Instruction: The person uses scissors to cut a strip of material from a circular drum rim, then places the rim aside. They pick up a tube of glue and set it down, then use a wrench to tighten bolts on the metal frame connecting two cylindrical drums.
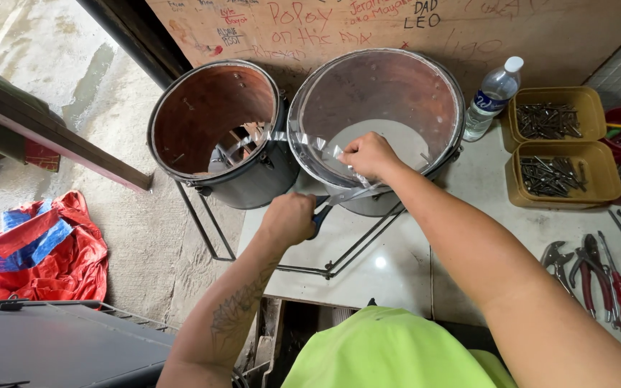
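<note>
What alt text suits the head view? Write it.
The left hand works blue-handled scissors on a clear plastic sheet that the right hand grips over the right drum shell. Pliers lie right.

Blue-handled scissors (330, 202) against a clear plastic strip (303, 144) at the right steel drum's (382, 93) rim.

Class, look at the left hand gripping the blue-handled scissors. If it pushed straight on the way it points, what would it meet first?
Most likely the clear plastic sheet that the right hand holds at the larger round metal drum; depth is hard to judge.
</note>
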